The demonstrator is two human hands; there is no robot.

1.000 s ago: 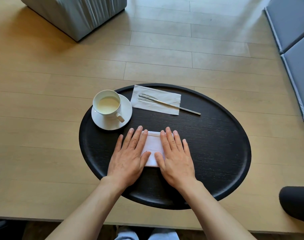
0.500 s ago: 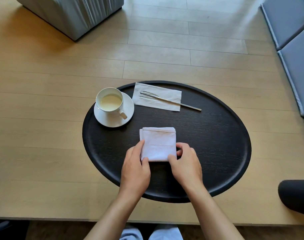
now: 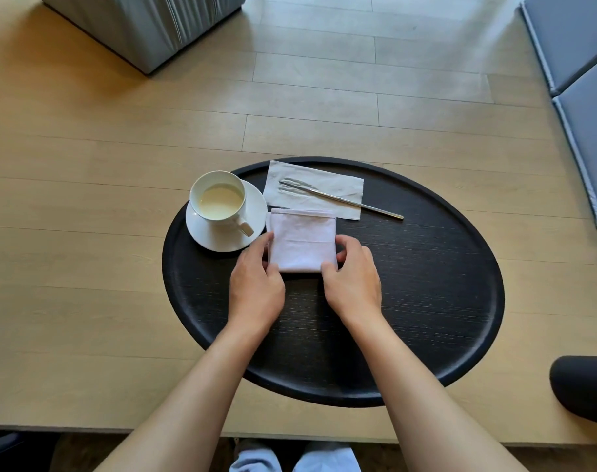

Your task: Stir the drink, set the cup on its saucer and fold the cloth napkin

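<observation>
A white cloth napkin (image 3: pixel 302 238), folded into a small square, lies on the black oval tray (image 3: pixel 443 284). My left hand (image 3: pixel 256 281) grips its left edge and my right hand (image 3: pixel 353 279) grips its right edge, thumbs on the near corners. The napkin's far edge touches the paper napkin (image 3: pixel 327 185). To its left a white cup (image 3: pixel 218 199) of pale milky drink stands upright on its white saucer (image 3: pixel 222 233), handle pointing toward the napkin. A thin metal stirrer (image 3: pixel 341 199) lies across the paper napkin behind it.
The tray sits on a light wooden table (image 3: pixel 85 233). A grey upholstered block (image 3: pixel 143 25) stands at the far left. Blue-grey cushions (image 3: pixel 583 80) line the right side. A dark rounded object (image 3: pixel 583 390) pokes in at the lower right.
My hands went from pressing flat on the napkin to gripping its two sides. They have slid it away from me, up beside the saucer and against the paper napkin.
</observation>
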